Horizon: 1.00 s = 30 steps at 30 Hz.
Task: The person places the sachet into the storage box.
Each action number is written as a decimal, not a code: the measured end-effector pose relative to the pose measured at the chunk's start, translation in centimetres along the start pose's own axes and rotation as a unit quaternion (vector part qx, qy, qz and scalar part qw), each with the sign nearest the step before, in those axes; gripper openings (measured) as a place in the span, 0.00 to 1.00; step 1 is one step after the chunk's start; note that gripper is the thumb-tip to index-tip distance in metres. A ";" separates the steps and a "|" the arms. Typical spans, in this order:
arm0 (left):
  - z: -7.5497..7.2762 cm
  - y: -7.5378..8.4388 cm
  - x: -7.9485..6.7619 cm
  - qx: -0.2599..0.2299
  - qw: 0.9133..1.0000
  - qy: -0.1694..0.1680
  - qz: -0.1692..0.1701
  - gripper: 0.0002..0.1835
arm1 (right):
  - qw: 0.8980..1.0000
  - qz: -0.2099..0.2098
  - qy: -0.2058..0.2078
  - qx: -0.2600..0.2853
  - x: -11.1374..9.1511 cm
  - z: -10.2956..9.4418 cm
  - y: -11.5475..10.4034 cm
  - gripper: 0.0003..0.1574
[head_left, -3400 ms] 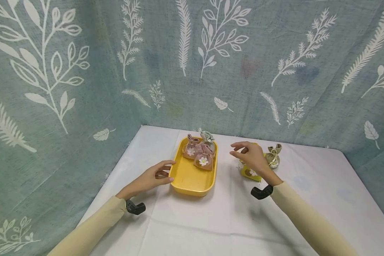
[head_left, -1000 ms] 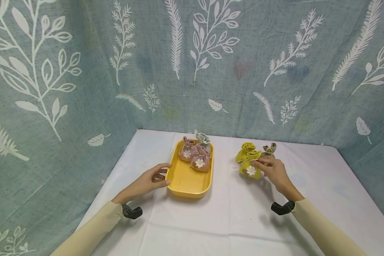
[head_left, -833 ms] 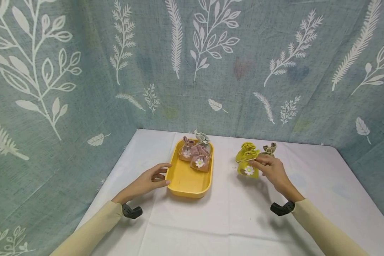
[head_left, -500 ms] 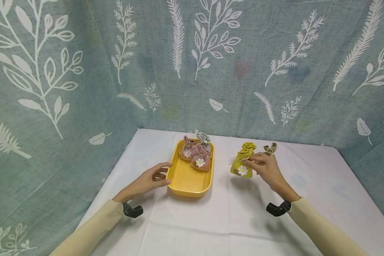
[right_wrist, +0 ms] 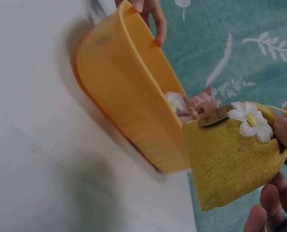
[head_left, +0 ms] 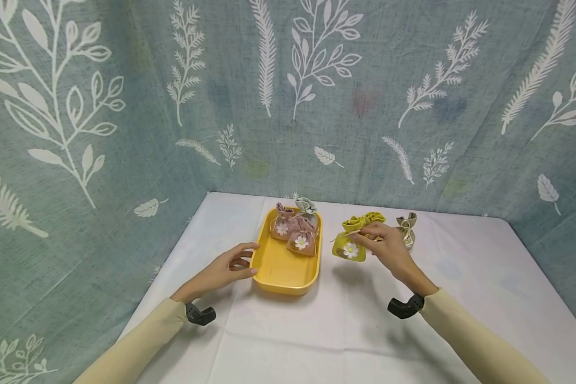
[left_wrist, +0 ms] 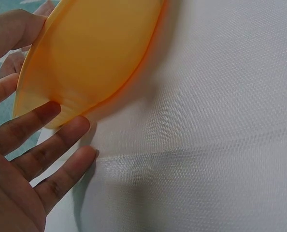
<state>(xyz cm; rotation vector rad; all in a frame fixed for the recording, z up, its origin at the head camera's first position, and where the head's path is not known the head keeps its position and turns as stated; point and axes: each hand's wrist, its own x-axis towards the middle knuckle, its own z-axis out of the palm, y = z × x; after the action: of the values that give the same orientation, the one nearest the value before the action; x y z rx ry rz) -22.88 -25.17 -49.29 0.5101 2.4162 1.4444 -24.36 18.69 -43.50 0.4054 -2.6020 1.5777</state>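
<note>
- Pouch of yellow-green cloth with white flower is pinched in the grip of the right hand, at three o'clock from the oblong yellow tray.
- Tray is touched at nine o'clock by the left hand; grip loosely spread, nothing held.

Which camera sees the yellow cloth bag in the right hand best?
The right wrist view. The yellow cloth drawstring bag looks big there, so its weave, white fabric flower and flat brown piece show clearly. The head view shows it smaller, pinched near its neck by the right hand. The left wrist view misses it.
</note>
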 end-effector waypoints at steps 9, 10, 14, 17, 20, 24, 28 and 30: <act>0.2 0.0 0.0 0.006 1.000 0.005 -0.011 0.37 | 0.999 -0.023 -0.021 0.027 0.7 2.0 -1.8 0.16; 0.2 0.0 0.0 0.008 1.000 0.006 -0.012 0.37 | 0.999 -0.029 -0.022 0.029 0.8 2.3 -2.0 0.15; 0.2 0.0 0.1 0.009 1.000 0.006 -0.011 0.36 | 0.998 -0.055 -0.021 0.013 1.3 3.5 -2.6 0.12; 0.1 0.0 0.1 0.008 1.000 0.005 -0.006 0.37 | 0.997 -0.074 -0.019 -0.010 1.5 4.6 -3.1 0.09; 0.1 0.0 0.0 0.007 1.000 0.002 -0.002 0.38 | 0.996 -0.085 -0.022 -0.030 1.8 5.8 -3.6 0.08; 0.1 -0.2 0.0 0.008 1.000 0.002 -0.005 0.40 | 0.994 -0.095 -0.032 -0.035 2.4 7.4 -4.2 0.08; 0.1 -0.3 0.1 0.008 1.000 0.003 -0.003 0.40 | 0.993 -0.098 -0.054 -0.030 3.1 8.9 -4.7 0.07; 0.1 -0.3 0.1 0.007 1.000 0.004 -0.002 0.40 | 0.993 -0.095 -0.066 -0.032 3.4 9.6 -4.9 0.07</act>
<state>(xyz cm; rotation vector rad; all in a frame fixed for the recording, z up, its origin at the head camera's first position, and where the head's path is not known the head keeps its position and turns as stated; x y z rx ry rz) -22.96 -25.23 -49.58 0.5036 2.4343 1.4312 -25.67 7.48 -43.10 0.7533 -2.6074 1.4491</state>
